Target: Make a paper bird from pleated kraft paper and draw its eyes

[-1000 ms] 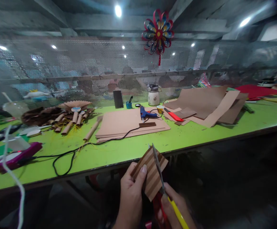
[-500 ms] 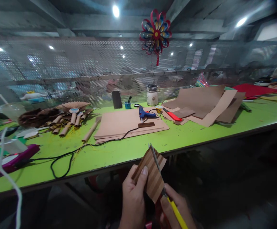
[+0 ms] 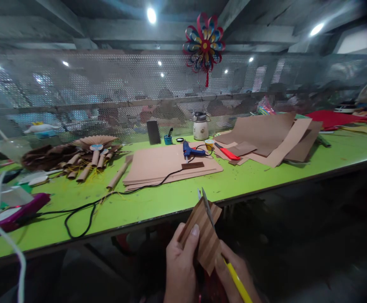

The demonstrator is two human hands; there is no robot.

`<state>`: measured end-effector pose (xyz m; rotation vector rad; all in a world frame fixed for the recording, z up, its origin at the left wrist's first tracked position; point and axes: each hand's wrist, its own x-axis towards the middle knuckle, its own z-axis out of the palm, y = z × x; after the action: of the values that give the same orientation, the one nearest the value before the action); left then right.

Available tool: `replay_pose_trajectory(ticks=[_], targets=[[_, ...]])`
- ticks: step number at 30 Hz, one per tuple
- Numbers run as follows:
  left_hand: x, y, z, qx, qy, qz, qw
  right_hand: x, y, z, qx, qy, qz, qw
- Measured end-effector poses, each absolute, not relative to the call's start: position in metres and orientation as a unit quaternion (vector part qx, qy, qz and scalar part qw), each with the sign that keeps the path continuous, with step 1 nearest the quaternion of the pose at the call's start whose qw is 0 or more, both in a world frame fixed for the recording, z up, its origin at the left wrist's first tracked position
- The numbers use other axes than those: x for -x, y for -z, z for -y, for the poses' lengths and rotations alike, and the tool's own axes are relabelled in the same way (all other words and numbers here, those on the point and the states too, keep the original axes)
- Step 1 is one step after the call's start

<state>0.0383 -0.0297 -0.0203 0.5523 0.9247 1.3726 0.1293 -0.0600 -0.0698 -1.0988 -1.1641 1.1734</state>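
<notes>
My left hand (image 3: 183, 256) grips a piece of brown striped cardboard (image 3: 206, 235), with the thumb pressed on its face. In my right hand (image 3: 234, 269) are scissors (image 3: 238, 283) with a yellow handle; part of the handle is hidden by the fingers. The blades straddle the cardboard, one lying across its front and the tip of the other showing past its upper edge. Both hands are in front of the green table's near edge, below the tabletop.
On the green table (image 3: 158, 206) lie a stack of brown card sheets (image 3: 151, 164), a blue glue gun (image 3: 194, 150), a red-handled cutter (image 3: 227, 152) and loose brown paper (image 3: 259, 130). A black cord (image 3: 88, 205) crosses the left side. Paper fans (image 3: 96, 143) lie at left.
My hands, the cardboard and the scissors sit slightly further right in view. The view itself has shifted a little. Both grips stay the same.
</notes>
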Motion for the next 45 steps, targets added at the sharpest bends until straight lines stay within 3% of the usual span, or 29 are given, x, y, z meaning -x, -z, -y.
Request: replay_pose_trajectory(ticks=[34,45], targets=[[-0.042,0.014,0.037,-0.175,-0.606,-0.444,0.636,-0.130,0.063,0.065,0.481,-0.493,0.448,0.570],[-0.040,0.019,0.037,-0.152,-0.602,-0.462,0.633,-0.131,0.080,0.060,0.453,-0.506,0.430,0.595]])
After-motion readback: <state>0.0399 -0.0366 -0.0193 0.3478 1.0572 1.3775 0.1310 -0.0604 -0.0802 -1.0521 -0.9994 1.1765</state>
